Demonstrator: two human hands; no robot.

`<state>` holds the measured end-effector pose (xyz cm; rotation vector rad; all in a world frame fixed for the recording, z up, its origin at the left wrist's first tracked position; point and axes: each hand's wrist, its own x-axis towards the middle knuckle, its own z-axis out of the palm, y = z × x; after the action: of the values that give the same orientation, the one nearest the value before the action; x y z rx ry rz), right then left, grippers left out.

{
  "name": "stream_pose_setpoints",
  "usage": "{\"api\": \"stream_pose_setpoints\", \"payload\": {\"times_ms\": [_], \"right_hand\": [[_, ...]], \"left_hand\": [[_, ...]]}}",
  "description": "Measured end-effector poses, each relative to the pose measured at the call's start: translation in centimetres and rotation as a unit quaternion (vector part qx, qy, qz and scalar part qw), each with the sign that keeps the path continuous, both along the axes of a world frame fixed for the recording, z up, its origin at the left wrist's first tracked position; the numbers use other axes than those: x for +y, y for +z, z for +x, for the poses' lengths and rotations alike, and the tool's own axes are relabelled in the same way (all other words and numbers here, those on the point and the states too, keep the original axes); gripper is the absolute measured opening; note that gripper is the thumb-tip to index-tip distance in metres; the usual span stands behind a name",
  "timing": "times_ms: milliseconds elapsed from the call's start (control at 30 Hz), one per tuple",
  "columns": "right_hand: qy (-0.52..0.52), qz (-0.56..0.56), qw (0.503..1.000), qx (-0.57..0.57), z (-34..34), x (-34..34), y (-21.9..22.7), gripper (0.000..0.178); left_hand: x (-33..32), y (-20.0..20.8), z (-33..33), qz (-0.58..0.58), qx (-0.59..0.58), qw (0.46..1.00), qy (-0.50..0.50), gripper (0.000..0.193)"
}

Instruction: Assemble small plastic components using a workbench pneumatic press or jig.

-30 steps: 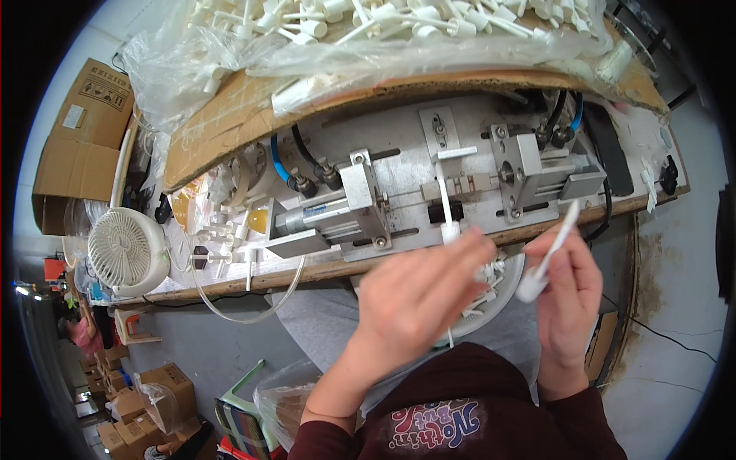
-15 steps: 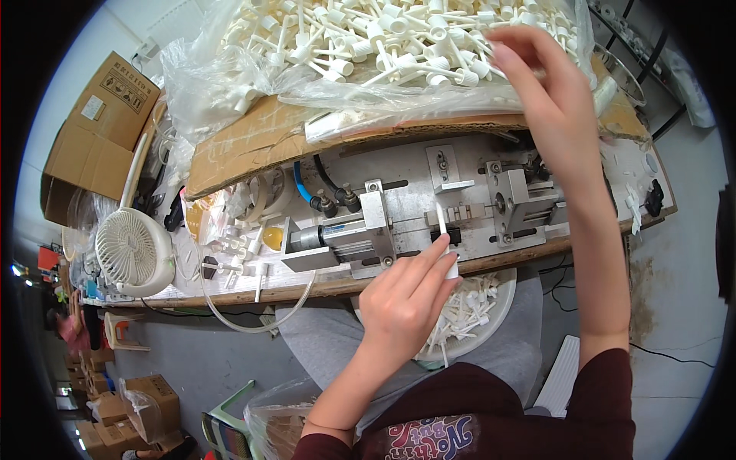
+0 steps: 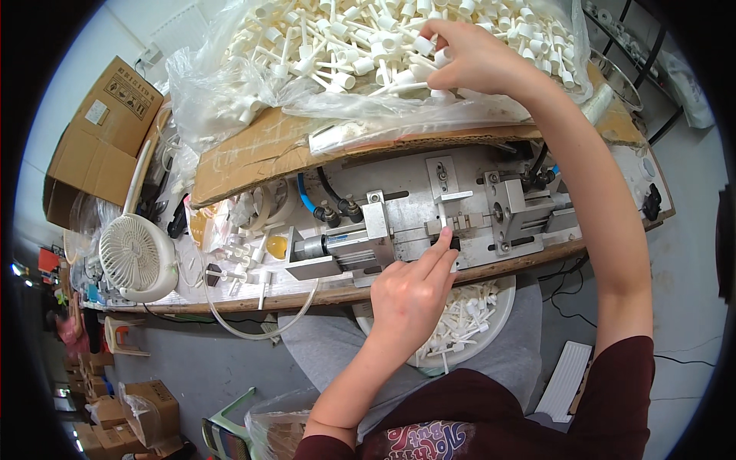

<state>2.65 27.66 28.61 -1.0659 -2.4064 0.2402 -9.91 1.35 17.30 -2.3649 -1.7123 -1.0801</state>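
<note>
My left hand (image 3: 410, 299) is over the metal fixture at the bench's front edge. Its fingers close on a white plastic stick-handled piece (image 3: 442, 214), index finger stretched along the stick; the piece's lower end is mostly hidden under the fingers. The stick's tip lies close to a small metal stop plate (image 3: 458, 195), beside a row of small metal blocks (image 3: 468, 221). My right hand (image 3: 483, 60) reaches into a heap of white cup-ended sticks (image 3: 360, 46), thumb and fingers apart around one cup (image 3: 442, 57), with no firm grip visible.
Metal cylinder units flank the fixture, left (image 3: 337, 249) and right (image 3: 521, 211). A cardboard sheet (image 3: 261, 157) and clear plastic bag lie under the heap. Below the bench edge, a white basin (image 3: 502, 310) on my lap holds several white pieces. A white fan (image 3: 136, 257) stands left.
My right hand has moved left and down into the heap, its thumb and fingers now around a cup. My left hand has shifted slightly, the stick lower against the fixture.
</note>
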Motion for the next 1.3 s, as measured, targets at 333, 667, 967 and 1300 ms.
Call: {"api": "stream_pose_setpoints", "payload": {"times_ms": [333, 667, 967, 1300], "right_hand": [[-0.031, -0.034, 0.988, 0.149, 2.6, -1.2, 1.1, 0.029], [0.065, -0.233, 0.842, 0.482, 6.4, -5.9, 2.0, 0.022], [0.08, -0.545, 0.69, 0.47, 4.7, -19.8, -4.2, 0.015], [-0.064, -0.422, 0.708, 0.563, 7.7, -23.8, -7.4, 0.014]], "left_hand": [[0.0, -0.2, -0.1, 0.001, -0.012, 1.0, 0.0, 0.028], [-1.1, 0.1, -0.4, -0.014, -0.048, 0.997, -0.054, 0.032], [-2.8, 4.5, -1.3, 0.047, -0.17, 0.983, -0.058, 0.056], [-2.8, 1.2, 0.3, -0.082, -0.163, 0.983, -0.004, 0.035]]}}
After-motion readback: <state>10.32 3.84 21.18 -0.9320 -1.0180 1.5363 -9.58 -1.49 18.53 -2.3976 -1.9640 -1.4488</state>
